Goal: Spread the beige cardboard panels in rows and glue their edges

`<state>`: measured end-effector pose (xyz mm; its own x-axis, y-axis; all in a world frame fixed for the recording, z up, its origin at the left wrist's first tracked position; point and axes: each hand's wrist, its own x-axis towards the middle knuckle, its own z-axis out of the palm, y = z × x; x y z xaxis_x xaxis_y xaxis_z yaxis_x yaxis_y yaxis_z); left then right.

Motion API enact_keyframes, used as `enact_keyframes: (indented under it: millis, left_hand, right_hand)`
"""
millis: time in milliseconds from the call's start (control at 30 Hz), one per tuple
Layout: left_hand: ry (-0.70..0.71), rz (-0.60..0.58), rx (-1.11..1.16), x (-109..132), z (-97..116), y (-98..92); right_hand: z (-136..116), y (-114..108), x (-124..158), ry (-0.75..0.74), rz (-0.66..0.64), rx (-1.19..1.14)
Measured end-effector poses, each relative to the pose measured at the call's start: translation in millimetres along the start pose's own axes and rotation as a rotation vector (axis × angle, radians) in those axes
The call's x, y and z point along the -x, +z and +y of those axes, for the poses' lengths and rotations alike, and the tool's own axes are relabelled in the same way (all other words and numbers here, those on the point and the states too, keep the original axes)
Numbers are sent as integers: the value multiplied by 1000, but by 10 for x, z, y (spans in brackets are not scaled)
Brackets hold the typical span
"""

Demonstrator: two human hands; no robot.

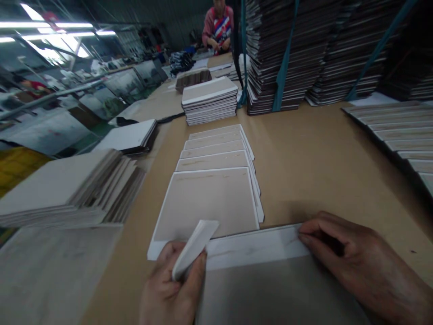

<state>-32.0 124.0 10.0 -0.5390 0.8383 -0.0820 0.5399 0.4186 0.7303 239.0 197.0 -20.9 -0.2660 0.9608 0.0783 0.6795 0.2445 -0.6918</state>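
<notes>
A grey-beige panel (pixel 277 293) with a white strip along its top edge lies at the bottom centre. My left hand (pixel 176 284) is closed around a folded white piece (pixel 196 246), its thumb beside the panel's upper left corner. At the upper right corner, my right hand (pixel 355 257) pinches the panel's edge between thumb and fingers. Just beyond it, a row of overlapping beige panels with white borders (pixel 213 198) runs away over the brown tabletop (pixel 297 162).
Loose boards (pixel 54 185) are piled at the left. Farther back stand a smaller stack (pixel 209 101) and tall dark stacks with teal straps (pixel 287 54). More overlapping panels (pixel 399 131) lie at the right. A person (pixel 219 27) is at the table's far end.
</notes>
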Motion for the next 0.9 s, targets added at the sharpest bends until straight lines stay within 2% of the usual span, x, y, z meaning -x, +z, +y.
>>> enact_keyframes:
  millis: [67,200,300,367,433,500,533,633,700,833,900]
  left_hand:
    - [44,-13,25,5,14,2]
    - [135,-19,21,-49,-99,16]
    - [160,13,12,-61,-170,5]
    - [251,27,4,-7,-188,-24]
    - [426,14,-20,90,-207,-59]
    - [575,-66,-97,190,-245,-73]
    - [602,-122,-159,226,-270,-68]
    - [542,-249,-354,235,-328,-19]
    - [505,-258,-399,205,-333,-4]
    - [442,-161,-206,301,-374,-125]
    - [299,-76,-18,436,-455,-246]
  right_hand:
    - [74,31,10,-14,27,28]
    - [269,79,-11,-13,17,88]
    - [353,36,-21,-72,107,141]
    - [331,3,11,-213,181,165]
    - [262,23,75,-425,183,187]
    - [205,126,144,-634,148,248]
    - [202,205,167,-712,138,298]
    - [339,483,147,-858,101,387]
    - [543,633,87,-847,92,376]
    - [1076,769,34,-678,154,396]
    - [1273,783,68,-628,168,354]
